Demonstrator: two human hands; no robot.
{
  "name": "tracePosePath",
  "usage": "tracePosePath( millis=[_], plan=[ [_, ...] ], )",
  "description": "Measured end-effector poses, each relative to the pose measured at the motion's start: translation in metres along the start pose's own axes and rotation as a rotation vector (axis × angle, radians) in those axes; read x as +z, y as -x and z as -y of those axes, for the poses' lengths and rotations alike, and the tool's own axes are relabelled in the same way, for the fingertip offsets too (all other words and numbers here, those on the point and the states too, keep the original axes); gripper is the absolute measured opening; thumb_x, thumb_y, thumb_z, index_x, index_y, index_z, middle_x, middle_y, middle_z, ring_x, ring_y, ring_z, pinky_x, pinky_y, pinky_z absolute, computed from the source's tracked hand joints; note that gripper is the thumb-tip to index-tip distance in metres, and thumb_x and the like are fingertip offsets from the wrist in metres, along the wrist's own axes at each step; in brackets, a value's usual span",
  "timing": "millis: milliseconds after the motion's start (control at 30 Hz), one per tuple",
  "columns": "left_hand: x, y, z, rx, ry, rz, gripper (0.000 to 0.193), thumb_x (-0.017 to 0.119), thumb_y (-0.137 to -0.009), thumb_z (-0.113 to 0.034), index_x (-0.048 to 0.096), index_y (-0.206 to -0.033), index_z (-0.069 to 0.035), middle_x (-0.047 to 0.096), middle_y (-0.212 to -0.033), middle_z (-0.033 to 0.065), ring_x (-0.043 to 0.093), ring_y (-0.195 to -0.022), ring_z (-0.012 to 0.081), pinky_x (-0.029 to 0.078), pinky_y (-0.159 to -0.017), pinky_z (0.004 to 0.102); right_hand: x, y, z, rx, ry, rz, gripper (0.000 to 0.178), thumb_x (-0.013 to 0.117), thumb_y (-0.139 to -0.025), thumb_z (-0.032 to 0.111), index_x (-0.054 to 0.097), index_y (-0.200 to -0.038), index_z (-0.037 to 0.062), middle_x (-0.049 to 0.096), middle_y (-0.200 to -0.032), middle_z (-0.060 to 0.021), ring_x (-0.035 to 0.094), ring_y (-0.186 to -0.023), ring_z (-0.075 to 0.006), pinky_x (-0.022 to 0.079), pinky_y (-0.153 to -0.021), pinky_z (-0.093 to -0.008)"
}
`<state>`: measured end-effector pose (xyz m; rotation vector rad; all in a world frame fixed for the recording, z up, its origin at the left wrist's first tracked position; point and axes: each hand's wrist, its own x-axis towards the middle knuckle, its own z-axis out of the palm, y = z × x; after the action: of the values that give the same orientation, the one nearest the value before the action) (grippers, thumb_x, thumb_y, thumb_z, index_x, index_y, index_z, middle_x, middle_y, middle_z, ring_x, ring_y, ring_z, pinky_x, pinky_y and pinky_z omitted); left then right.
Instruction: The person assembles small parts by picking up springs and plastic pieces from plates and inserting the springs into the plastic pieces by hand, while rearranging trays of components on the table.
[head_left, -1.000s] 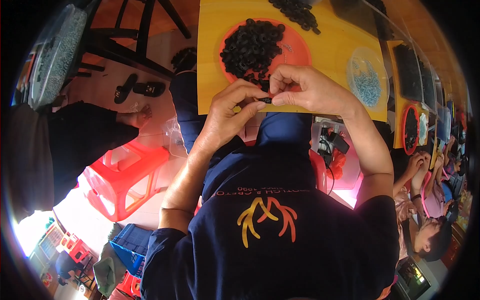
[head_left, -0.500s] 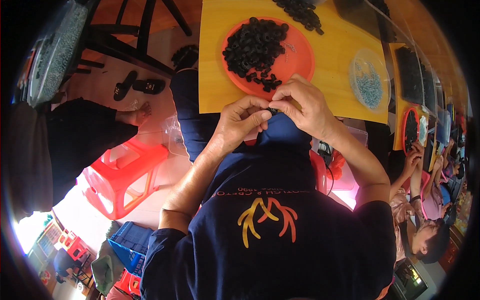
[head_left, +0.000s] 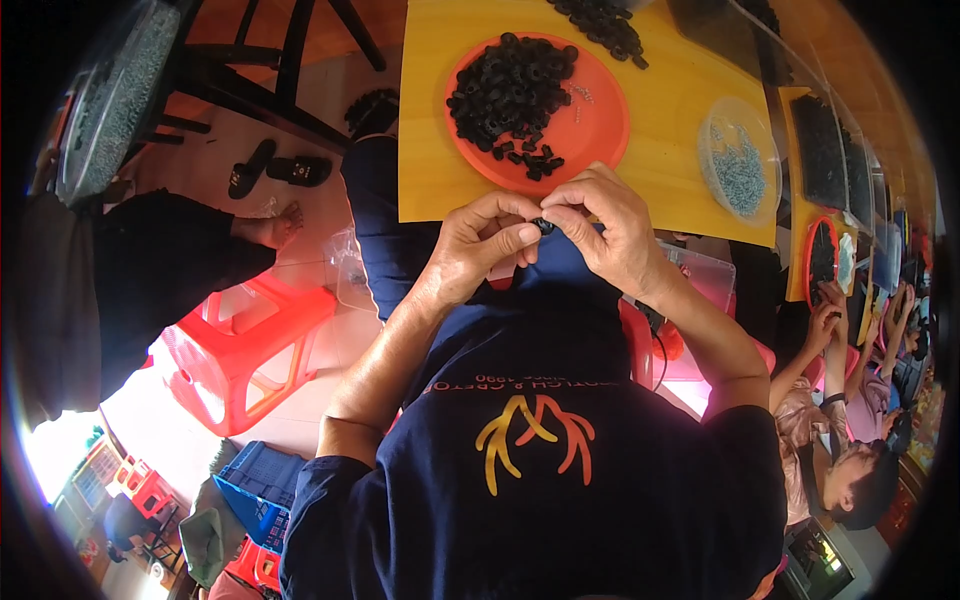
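Note:
Between my fingertips, just off the near edge of the yellow table (head_left: 660, 190), sits a small black part (head_left: 544, 226). My left hand (head_left: 478, 240) pinches it with thumb and forefinger. From the other side my right hand (head_left: 605, 218) is closed, thumb and forefinger at the same part; anything smaller between them is too tiny to make out. Beyond my hands lies a round red tray (head_left: 600, 120) heaped with short black tubular pieces (head_left: 515, 90). A few small silvery bits (head_left: 582, 94) lie on its right side.
A clear round bowl (head_left: 738, 175) of small silvery pieces stands at the table's right. More black pieces (head_left: 605, 30) lie at the far edge. A red stool (head_left: 245, 350) is on the floor to my left, near another person's foot (head_left: 270, 228). Other people work at the far right.
My right hand has shifted slightly, its fingers drawn nearer the black part. The left hand keeps its pinch, almost still. The tray and bowl have not moved.

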<state>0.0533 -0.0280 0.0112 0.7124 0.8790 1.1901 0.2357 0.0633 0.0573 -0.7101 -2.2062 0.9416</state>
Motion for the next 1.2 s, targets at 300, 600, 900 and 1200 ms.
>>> tracePosePath(
  millis=[300, 600, 900, 1200],
  plan=[
    [-0.01, 0.001, 0.003, 0.078, -0.065, -0.047, 0.017, 0.066, -0.097, -0.014, 0.064, -0.11, -0.003, 0.064, -0.078, 0.0019, 0.06, -0.07, 0.0057, 0.047, -0.056, 0.0184, -0.027, -0.023, -0.033, -0.164, 0.488, 0.102, 0.016, 0.074, -0.083, 0.012, 0.073, -0.098, 0.0054, 0.065, -0.095, -0.0047, 0.058, -0.093, -0.0251, 0.049, -0.081, -0.0368],
    [-0.022, 0.001, -0.003, 0.165, -0.075, -0.125, 0.017, 0.065, -0.097, -0.01, 0.064, -0.112, -0.002, 0.064, -0.08, 0.002, 0.06, -0.07, 0.0072, 0.05, -0.058, 0.0191, -0.04, -0.027, -0.039, -0.201, 0.539, 0.377, 0.034, 0.077, -0.079, 0.031, 0.071, -0.098, 0.0036, 0.064, -0.101, -0.0057, 0.054, -0.099, -0.0258, 0.045, -0.088, -0.0383],
    [-0.022, -0.003, -0.009, 0.175, -0.068, -0.132, 0.018, 0.064, -0.097, -0.01, 0.064, -0.113, -0.002, 0.064, -0.08, 0.0024, 0.059, -0.072, 0.0079, 0.051, -0.062, 0.0197, -0.035, -0.03, -0.046, -0.203, 0.519, 0.374, 0.044, 0.08, -0.076, 0.036, 0.068, -0.103, 0.0039, 0.063, -0.107, -0.0075, 0.055, -0.102, -0.0277, 0.046, -0.091, -0.0397],
    [-0.019, -0.007, -0.011, 0.147, 0.024, -0.104, 0.017, 0.065, -0.097, -0.01, 0.063, -0.112, -0.003, 0.063, -0.08, 0.0021, 0.059, -0.071, 0.0077, 0.051, -0.061, 0.0195, -0.038, -0.034, -0.04, -0.139, 0.498, 0.437, 0.04, 0.08, -0.076, 0.034, 0.067, -0.098, 0.0035, 0.062, -0.102, -0.0078, 0.056, -0.101, -0.0276, 0.046, -0.09, -0.0395]
  ],
)
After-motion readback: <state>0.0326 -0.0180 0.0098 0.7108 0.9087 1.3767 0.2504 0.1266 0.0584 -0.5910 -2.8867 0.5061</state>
